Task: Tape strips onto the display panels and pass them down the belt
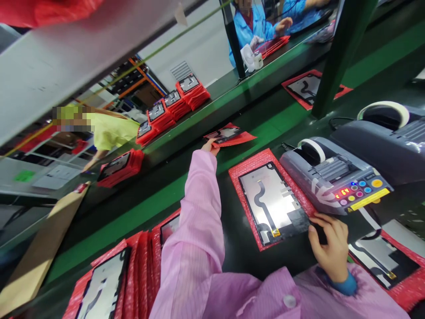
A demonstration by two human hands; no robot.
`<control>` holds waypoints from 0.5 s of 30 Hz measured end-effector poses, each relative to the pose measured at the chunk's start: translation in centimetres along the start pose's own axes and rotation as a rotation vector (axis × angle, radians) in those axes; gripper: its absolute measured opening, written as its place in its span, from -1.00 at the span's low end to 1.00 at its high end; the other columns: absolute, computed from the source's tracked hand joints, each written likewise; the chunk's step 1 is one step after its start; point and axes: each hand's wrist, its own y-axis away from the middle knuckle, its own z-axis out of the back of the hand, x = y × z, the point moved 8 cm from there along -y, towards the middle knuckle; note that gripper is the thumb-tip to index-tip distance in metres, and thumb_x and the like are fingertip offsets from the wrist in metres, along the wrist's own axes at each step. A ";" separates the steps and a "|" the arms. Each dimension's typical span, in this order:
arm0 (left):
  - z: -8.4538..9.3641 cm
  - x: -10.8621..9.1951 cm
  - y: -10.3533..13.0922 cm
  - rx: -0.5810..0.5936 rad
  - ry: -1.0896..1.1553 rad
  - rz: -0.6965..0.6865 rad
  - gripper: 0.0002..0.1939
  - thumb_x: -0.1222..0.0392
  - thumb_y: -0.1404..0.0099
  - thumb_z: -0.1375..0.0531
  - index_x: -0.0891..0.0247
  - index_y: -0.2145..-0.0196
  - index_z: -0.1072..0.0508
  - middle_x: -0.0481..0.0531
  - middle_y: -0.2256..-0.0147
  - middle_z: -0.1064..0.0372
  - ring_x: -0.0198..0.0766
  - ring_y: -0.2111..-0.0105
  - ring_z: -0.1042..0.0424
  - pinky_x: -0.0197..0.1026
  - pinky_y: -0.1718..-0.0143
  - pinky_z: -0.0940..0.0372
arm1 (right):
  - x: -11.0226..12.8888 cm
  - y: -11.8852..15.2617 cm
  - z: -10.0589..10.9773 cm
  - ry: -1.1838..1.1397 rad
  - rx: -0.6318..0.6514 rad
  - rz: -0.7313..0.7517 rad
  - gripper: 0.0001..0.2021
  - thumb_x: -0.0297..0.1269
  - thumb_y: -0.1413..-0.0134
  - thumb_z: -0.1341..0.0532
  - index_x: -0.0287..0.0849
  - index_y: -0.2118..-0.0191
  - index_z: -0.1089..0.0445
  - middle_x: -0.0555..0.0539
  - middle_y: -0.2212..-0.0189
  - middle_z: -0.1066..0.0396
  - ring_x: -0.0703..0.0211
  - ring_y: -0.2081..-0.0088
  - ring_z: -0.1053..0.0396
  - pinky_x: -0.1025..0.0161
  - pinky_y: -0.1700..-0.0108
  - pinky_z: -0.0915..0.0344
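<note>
Display panel (282, 199) with a dark flex ribbon (268, 216) lies back-up on a red bubble-wrap sheet (254, 164), on the dark work surface (232, 239) in front of the wearer. Its long axis runs away from the body, far end leaning left. Right hand (332, 246) is clearly nearer: thumb and forefinger at the near right corner, so the panel extends forward and left from that grip; can't tell whether they pinch or only rest there. Left hand (211, 146) reaches out past the panel's far left corner, fingers closed on the near left corner of a second red sheet (237, 141) bearing another panel (226, 132); the two sheets are apart. Grey machine with lit readout (335, 173) stands just right of the main sheet. Further out: another panel on red wrap (387, 254) beyond the right hand, stacked red wraps (134, 266) left of the left sleeve.
</note>
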 end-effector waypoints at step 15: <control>4.3 7.5 29.3 0.138 0.126 0.148 -0.48 0.20 -0.01 -0.31 0.13 0.01 -0.46 0.03 0.18 -0.56 -0.08 0.17 -0.57 -0.05 0.06 -0.46 | -1.0 1.2 0.2 -0.092 -0.045 -0.066 -0.84 -0.28 -0.27 -0.13 -0.15 0.13 -0.41 -0.19 0.12 -0.49 -0.04 0.05 -0.39 -0.05 -0.04 -0.26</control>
